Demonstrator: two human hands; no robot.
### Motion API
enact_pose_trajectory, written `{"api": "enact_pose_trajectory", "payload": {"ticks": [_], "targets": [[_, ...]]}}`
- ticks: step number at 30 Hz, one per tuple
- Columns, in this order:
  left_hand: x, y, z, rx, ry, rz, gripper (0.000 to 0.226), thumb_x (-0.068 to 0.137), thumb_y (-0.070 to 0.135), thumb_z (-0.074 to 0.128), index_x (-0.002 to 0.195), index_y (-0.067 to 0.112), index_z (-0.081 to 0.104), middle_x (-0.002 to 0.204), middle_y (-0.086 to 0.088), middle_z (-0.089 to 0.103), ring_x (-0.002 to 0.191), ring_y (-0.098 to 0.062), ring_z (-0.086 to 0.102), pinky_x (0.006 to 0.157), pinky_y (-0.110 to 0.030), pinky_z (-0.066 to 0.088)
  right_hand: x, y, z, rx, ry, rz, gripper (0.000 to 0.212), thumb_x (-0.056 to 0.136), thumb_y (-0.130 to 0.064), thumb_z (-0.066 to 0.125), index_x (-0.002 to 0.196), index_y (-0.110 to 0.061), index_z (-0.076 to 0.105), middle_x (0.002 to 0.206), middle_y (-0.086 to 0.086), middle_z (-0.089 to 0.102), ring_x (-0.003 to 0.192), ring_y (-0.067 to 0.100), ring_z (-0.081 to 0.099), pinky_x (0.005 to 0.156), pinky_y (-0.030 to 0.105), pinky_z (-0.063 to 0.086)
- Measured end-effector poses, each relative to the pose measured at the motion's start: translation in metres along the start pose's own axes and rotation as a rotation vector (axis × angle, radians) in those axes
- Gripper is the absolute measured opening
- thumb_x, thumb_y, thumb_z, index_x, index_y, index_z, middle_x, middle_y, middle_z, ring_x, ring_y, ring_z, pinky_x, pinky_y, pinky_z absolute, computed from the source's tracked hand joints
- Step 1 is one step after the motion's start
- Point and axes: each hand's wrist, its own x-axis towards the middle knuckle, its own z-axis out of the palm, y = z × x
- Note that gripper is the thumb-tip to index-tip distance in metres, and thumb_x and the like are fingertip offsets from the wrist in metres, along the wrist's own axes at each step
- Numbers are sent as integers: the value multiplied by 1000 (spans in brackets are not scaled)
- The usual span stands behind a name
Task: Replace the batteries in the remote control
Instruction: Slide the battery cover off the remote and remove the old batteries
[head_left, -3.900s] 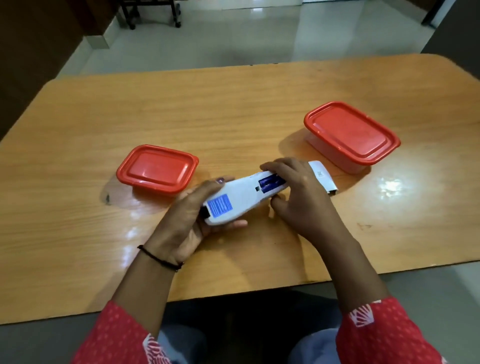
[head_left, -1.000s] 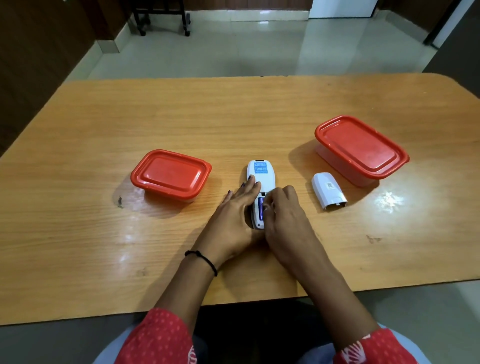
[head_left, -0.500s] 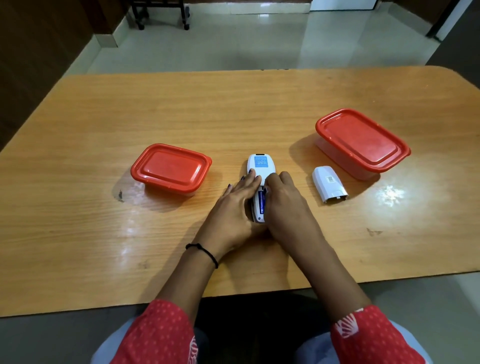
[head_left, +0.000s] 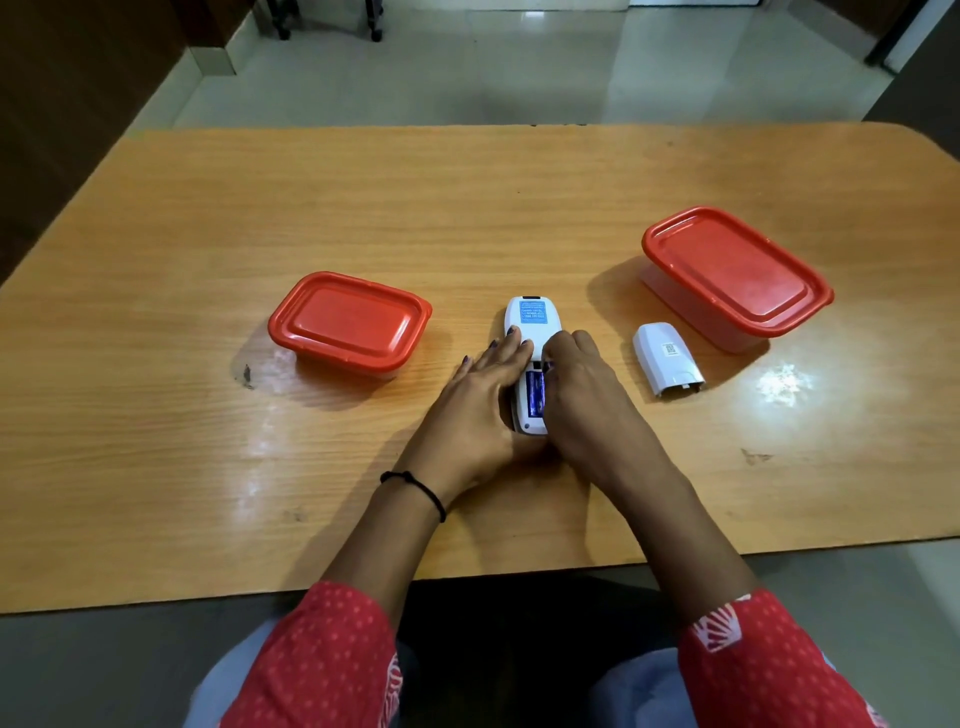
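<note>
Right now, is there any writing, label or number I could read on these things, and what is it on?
Nothing here can be read.
Blue label on the back of the remote: lines of white print, too small and blurred to read.
Small sticker on the loose battery cover: looks like a code square, not legible.
Blue batteries in the open compartment: no readable marking.
Two red-lidded boxes: no text seen.

White remote control (head_left: 531, 332) face down on wooden table (head_left: 208, 260), blue battery (head_left: 535, 393) in open compartment, left hand (head_left: 478, 410) and right hand (head_left: 582, 400) flanking it, battery cover (head_left: 666, 359) right, 2 red-lidded containers (head_left: 349, 321) (head_left: 732, 270).
</note>
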Motion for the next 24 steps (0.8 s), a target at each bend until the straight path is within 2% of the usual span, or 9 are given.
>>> {"api": "enact_pose_trajectory", "payload": {"ticks": [6, 8, 11, 13, 16, 20, 24], "targets": [[-1, 1, 0, -8, -4, -6, 93, 70, 29, 78, 146, 21, 26, 158, 8, 13, 143, -1, 10, 118, -24, 0, 6, 6, -4, 1, -33, 16, 17, 93, -3, 33, 99, -4, 49, 94, 5, 42, 77, 24, 49, 60, 31, 32], [-1, 1, -1, -1, -4, -6, 93, 70, 31, 78, 146, 22, 25, 158, 8, 13, 143, 0, 9, 118, -24, 0, 8, 7, -6, 5, -52, 12, 17, 94, -2, 33, 97, -7, 49, 93, 3, 43, 77, 22, 49, 56, 28, 31], [-2, 2, -2, 11, -16, -5, 94, 71, 32, 78, 147, 23, 23, 158, 10, 12, 142, 1, 7, 117, -22, -2, 7, 8, -9, 109, -75, 22, 17, 97, -6, 32, 95, -15, 46, 92, -1, 46, 74, 14, 50, 54, 15, 37], [-2, 2, -2, 1, -14, -9, 95, 70, 33, 78, 147, 23, 23, 158, 10, 12, 141, 3, 6, 117, -21, -2, 4, 9, -9, 144, -19, 13, 16, 98, -8, 34, 93, -17, 45, 91, 0, 50, 72, 11, 50, 55, 12, 37], [-2, 3, -1, -3, -10, -14, 95, 69, 32, 78, 147, 22, 25, 158, 10, 13, 142, 2, 7, 117, -22, -2, 0, 12, -6, 127, 60, 13, 13, 98, -13, 41, 96, -14, 53, 96, 2, 53, 79, 14, 53, 58, 15, 36], [-3, 3, -2, 8, -18, -14, 93, 70, 31, 77, 147, 20, 25, 158, 7, 13, 145, -3, 8, 118, -24, -1, -5, 13, -5, 157, 40, 8, 9, 95, -19, 50, 98, -16, 58, 98, -2, 48, 73, 1, 52, 59, 4, 39], [-4, 4, -5, 7, -17, 1, 85, 76, 21, 72, 147, 18, 24, 158, 6, 12, 146, -7, 7, 118, -25, -1, -18, 6, -6, 187, 132, -94, 7, 86, -16, 64, 90, -17, 58, 90, -6, 55, 70, -1, 52, 61, 7, 38]]}}
